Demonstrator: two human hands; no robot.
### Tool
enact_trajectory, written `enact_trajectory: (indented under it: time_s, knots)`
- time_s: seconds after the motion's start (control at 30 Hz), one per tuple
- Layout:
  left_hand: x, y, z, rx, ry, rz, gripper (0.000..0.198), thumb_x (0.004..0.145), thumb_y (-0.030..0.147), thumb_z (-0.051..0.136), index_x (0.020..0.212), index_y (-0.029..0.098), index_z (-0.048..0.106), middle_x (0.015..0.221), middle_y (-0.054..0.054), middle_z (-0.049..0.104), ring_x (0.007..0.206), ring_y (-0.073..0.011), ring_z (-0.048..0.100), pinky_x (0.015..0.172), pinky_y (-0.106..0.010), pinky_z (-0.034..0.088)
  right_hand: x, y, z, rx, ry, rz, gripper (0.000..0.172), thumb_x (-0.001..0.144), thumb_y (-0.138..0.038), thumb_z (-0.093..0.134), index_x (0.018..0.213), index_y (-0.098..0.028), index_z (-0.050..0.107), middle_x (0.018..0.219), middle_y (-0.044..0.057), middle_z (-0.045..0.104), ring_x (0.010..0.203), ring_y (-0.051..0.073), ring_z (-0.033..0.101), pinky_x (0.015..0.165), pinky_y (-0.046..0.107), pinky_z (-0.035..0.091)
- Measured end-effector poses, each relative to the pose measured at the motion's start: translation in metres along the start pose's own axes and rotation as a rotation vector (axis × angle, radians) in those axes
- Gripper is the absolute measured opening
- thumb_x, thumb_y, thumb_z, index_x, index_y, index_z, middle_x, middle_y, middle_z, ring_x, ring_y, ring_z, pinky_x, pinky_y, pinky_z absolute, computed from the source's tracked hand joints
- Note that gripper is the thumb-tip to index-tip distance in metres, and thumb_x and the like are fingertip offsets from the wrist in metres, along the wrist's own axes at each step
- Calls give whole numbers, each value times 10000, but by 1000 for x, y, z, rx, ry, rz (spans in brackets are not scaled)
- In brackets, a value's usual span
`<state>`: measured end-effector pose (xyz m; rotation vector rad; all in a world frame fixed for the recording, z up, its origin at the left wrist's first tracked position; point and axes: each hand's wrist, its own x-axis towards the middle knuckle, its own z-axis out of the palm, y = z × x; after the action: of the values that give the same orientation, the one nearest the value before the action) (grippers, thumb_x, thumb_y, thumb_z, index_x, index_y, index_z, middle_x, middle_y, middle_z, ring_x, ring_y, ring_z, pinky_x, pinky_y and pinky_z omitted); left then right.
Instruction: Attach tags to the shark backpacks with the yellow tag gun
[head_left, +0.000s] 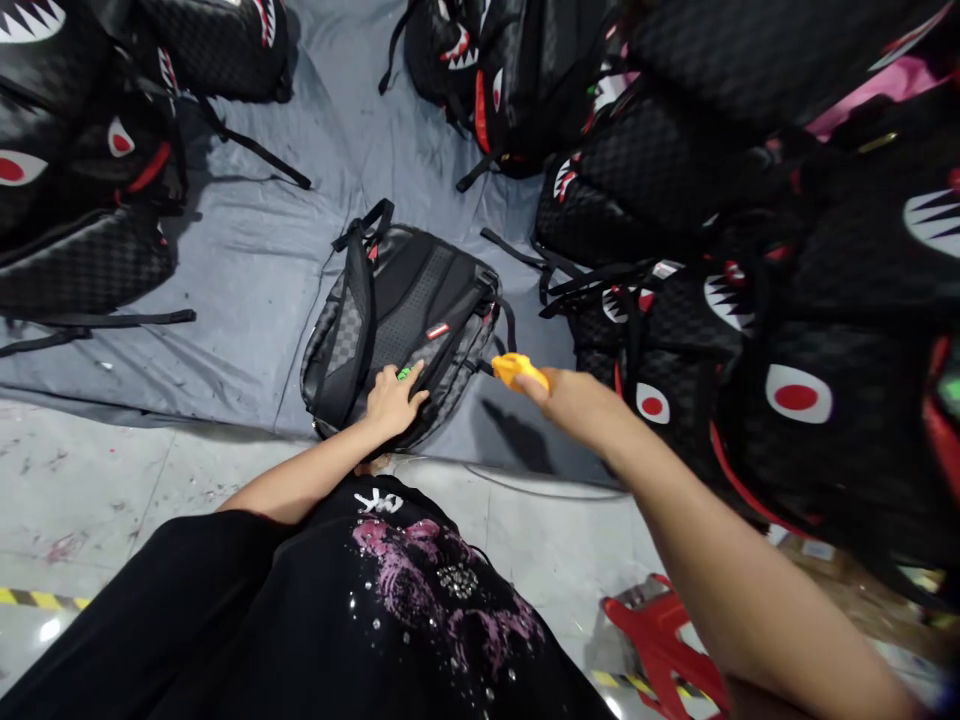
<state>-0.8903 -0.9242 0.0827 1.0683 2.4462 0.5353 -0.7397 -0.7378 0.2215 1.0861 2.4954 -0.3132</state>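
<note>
A black checkered backpack [409, 300] lies with its strap side up on the grey cloth. My left hand [394, 405] rests on its lower part, thumb and fingers apart. A small bright green thing [405, 374] shows at those fingertips; I cannot make out what it is. My right hand [562, 395] is raised to the right of the backpack, closed around a small yellow-orange plastic tool [517, 372]. The tool's exact kind is unclear, and its shadow falls on the cloth below.
Grey cloth [232, 250] covers the work surface. Black backpacks with shark faces are piled at the left [75, 150] and the right [675, 200]. Loose straps reach over the cloth. A red stool [660, 640] stands on the tiled floor at lower right.
</note>
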Motion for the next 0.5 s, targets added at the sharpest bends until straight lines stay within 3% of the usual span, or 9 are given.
enact_trajectory:
  time_s: [0.07, 0.13, 0.17, 0.23, 0.27, 0.33, 0.4, 0.5]
  knots:
    - [-5, -16, -20, -171, -22, 74, 601, 906, 528, 525, 1461, 320, 430, 1403, -124, 427, 1321, -313, 406, 1067, -451, 389, -25, 2, 29, 17, -75, -48, 535, 986, -574, 321, 1069, -176, 667, 970, 160, 729, 896, 293, 683, 603, 295, 375]
    - [-14, -39, -44, -343, 134, 117, 618, 860, 546, 592, 1413, 291, 489, 1457, -106, 406, 1379, -304, 353, 1129, -448, 325, -53, 2, 66, 37, -149, -81, 501, 1007, -545, 293, 1078, -195, 645, 947, 134, 738, 867, 276, 697, 604, 288, 372]
    - [-17, -53, -55, -446, 267, 65, 596, 851, 538, 607, 1375, 269, 519, 1438, -102, 436, 1365, -289, 377, 1129, -436, 330, -67, 1, 85, 29, -186, -63, 474, 1014, -521, 298, 1080, -193, 634, 924, 133, 740, 855, 275, 705, 606, 288, 374]
    - [-20, -78, -73, -725, 431, -225, 481, 875, 505, 580, 1253, 207, 574, 1251, -101, 575, 1215, -242, 522, 1056, -399, 413, -90, -5, 122, 17, -217, -10, 412, 1021, -484, 314, 1096, -197, 600, 878, 127, 741, 835, 281, 717, 605, 289, 386]
    - [-18, -89, -79, -887, 406, -407, 409, 899, 483, 547, 1167, 178, 593, 1097, -90, 627, 1090, -214, 587, 990, -372, 460, -98, -10, 139, 16, -212, 14, 391, 1023, -471, 312, 1098, -198, 582, 850, 123, 740, 818, 286, 721, 600, 293, 394]
    - [-10, -102, -86, -1136, 228, -661, 318, 934, 442, 491, 1003, 151, 600, 825, -53, 628, 856, -175, 630, 849, -324, 513, -107, -21, 168, 24, -169, 42, 362, 1027, -454, 297, 1081, -199, 548, 813, 116, 734, 788, 294, 727, 586, 303, 411]
    - [-2, -104, -87, -1278, 30, -711, 315, 957, 424, 440, 877, 156, 586, 698, -43, 605, 745, -169, 623, 760, -305, 525, -107, -33, 191, 44, -115, 60, 331, 1027, -442, 286, 1038, -208, 520, 816, 109, 731, 777, 291, 730, 576, 310, 431]
    - [6, -94, -85, -1381, -147, -657, 423, 993, 446, 325, 733, 191, 539, 661, -63, 619, 695, -174, 622, 701, -300, 525, -95, -46, 216, 109, -53, 69, 321, 1025, -445, 243, 973, -240, 483, 811, 90, 728, 753, 280, 732, 568, 324, 460]
